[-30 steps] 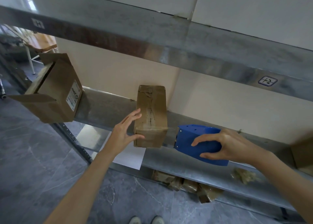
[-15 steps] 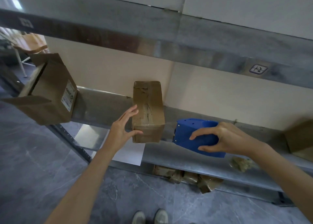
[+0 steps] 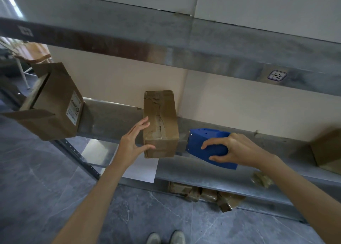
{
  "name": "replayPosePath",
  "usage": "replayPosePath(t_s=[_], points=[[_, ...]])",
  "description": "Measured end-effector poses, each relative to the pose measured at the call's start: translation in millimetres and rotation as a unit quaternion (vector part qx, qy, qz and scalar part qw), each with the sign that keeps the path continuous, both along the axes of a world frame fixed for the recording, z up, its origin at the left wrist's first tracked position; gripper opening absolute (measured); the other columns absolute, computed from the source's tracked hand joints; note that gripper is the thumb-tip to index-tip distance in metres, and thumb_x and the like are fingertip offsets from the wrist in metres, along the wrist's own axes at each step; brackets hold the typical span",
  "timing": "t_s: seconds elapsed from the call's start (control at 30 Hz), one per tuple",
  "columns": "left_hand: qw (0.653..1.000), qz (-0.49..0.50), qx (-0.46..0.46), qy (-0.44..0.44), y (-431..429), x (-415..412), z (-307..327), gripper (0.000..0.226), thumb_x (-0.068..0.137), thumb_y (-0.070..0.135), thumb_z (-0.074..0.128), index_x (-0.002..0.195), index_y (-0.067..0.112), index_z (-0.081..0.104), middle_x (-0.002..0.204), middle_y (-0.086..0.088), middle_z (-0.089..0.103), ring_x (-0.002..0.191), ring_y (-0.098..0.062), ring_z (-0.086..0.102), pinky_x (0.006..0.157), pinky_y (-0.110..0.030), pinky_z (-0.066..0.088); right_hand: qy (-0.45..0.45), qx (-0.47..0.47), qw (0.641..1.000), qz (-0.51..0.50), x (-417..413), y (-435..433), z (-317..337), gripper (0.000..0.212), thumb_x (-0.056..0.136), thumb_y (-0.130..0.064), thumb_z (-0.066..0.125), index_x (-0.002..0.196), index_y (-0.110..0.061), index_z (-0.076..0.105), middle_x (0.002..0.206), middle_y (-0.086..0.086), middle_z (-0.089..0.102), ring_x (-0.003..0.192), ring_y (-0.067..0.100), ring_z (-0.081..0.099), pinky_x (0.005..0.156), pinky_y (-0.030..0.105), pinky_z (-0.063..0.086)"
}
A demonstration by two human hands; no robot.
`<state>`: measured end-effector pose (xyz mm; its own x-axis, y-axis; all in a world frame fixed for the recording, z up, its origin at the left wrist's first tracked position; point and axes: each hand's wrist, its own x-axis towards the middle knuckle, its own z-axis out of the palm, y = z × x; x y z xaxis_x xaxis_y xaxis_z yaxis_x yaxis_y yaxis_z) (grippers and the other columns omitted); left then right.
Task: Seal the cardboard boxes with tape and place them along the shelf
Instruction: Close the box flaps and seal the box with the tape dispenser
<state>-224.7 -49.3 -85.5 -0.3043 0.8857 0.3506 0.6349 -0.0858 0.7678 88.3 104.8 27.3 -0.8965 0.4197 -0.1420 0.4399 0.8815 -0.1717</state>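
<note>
Cardboard box (image 3: pixel 160 123) at the front edge of the shelf (image 3: pixel 203 175), with a tape dispenser (image 3: pixel 206 144) just to its right.
An open carton (image 3: pixel 55 105) overhangs the shelf's left end, flaps spread. The left hand (image 3: pixel 131 144) meets the cardboard box's left side with straight fingers, thumb on the front face, not wrapped round it. Rumpled brown tape covers the box's top seam. Across a narrow gap, the right hand (image 3: pixel 238 149) grasps the blue tape dispenser from above, fingers and thumb curled round its body. Another box (image 3: pixel 328 147) sits toward the shelf's right end, partly out of view.
</note>
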Motion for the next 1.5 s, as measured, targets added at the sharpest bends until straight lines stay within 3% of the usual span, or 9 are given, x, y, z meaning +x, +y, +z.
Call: replayPosePath(t_s=[0.1,0.3,0.5,0.8,1.0,1.1,1.2,1.37,1.5], points=[[1.000,0.003,-0.006,-0.005,-0.6,0.9,1.3,0.079,0.069,0.034,0.083,0.139,0.018,0.050,0.153,0.014,0.040,0.142,0.001,0.034,0.117,-0.034,0.031,0.013,0.015,1.000,-0.010,-7.8,1.2,-8.4,0.033,0.088,-0.048,0.064,0.120,-0.051,0.056,0.058,-0.022,0.045,0.051,0.002,0.047,0.052,0.010,0.026],[1.000,0.003,-0.004,0.000,0.0,2.4,2.8,0.079,0.070,0.035,0.082,0.139,0.022,0.047,0.152,0.021,0.036,0.141,0.004,0.032,0.116,-0.035,0.033,-0.002,0.079,0.997,-0.008,-22.5,-2.0,-20.6,0.036,0.092,-0.055,0.049,0.128,-0.053,0.046,0.083,-0.009,0.068,0.055,0.006,0.044,0.060,0.020,0.035],[1.000,0.005,-0.002,-0.012,-0.7,6.0,5.4,0.078,0.070,0.031,0.083,0.138,0.018,0.049,0.153,0.013,0.039,0.142,0.000,0.034,0.115,-0.044,0.037,-0.014,0.124,0.992,-0.014,-36.4,-14.6,-23.5,0.037,0.096,-0.054,0.044,0.132,-0.051,0.045,0.066,-0.009,0.052,0.056,0.010,0.045,0.055,0.024,0.033],[0.999,0.008,0.000,-0.032,-0.5,8.9,4.9,0.076,0.071,0.032,0.082,0.137,0.013,0.051,0.153,0.005,0.042,0.142,-0.008,0.038,0.112,-0.051,0.041,-0.010,0.132,0.990,-0.053,-46.6,-35.8,-22.9,0.034,0.097,-0.048,0.046,0.130,-0.043,0.048,0.071,-0.004,0.061,0.061,0.016,0.058,0.054,0.028,0.045],[1.000,0.006,0.000,-0.027,-1.3,13.0,5.7,0.077,0.069,0.033,0.083,0.137,0.014,0.051,0.153,0.008,0.042,0.142,-0.006,0.038,0.112,-0.050,0.041,0.004,0.137,0.987,-0.081,-59.2,-27.2,-32.8,0.034,0.095,-0.049,0.050,0.129,-0.044,0.049,0.068,-0.007,0.048,0.060,0.014,0.047,0.052,0.027,0.037],[1.000,0.006,-0.003,-0.007,-0.9,8.5,9.1,0.078,0.068,0.039,0.082,0.135,0.014,0.053,0.152,0.010,0.042,0.140,0.000,0.037,0.112,-0.048,0.040,0.018,0.110,0.988,-0.110,-59.7,-10.9,-40.3,0.036,0.091,-0.053,0.055,0.127,-0.046,0.051,0.072,-0.006,0.058,0.065,0.015,0.055,0.054,0.029,0.043],[1.000,0.016,-0.010,-0.011,-1.9,11.6,10.6,0.078,0.069,0.042,0.082,0.137,0.018,0.052,0.151,0.017,0.040,0.140,0.002,0.036,0.112,-0.047,0.040,0.039,0.045,0.986,-0.153,-51.1,11.5,-55.2,0.039,0.090,-0.052,0.058,0.128,-0.044,0.050,0.097,-0.001,0.069,0.082,0.021,0.064,0.063,0.033,0.051],[0.999,0.023,-0.011,-0.026,-2.1,16.2,11.3,0.078,0.068,0.038,0.083,0.136,0.015,0.053,0.152,0.011,0.041,0.141,-0.006,0.038,0.111,-0.049,0.042,0.071,-0.089,0.977,-0.182,-45.5,35.5,-85.6,0.047,0.091,-0.022,0.059,0.136,-0.029,0.045,0.110,0.012,0.067,0.073,0.026,0.061,0.060,0.038,0.054],[0.999,0.023,-0.011,-0.035,-2.4,16.7,11.8,0.078,0.068,0.034,0.085,0.137,0.012,0.053,0.153,0.007,0.042,0.142,-0.009,0.039,0.111,-0.050,0.042,0.059,-0.122,0.973,-0.189,-50.1,47.2,-107.0,0.051,0.097,-0.018,0.055,0.142,-0.029,0.036,0.108,0.018,0.066,0.071,0.032,0.063,0.059,0.040,0.053]])
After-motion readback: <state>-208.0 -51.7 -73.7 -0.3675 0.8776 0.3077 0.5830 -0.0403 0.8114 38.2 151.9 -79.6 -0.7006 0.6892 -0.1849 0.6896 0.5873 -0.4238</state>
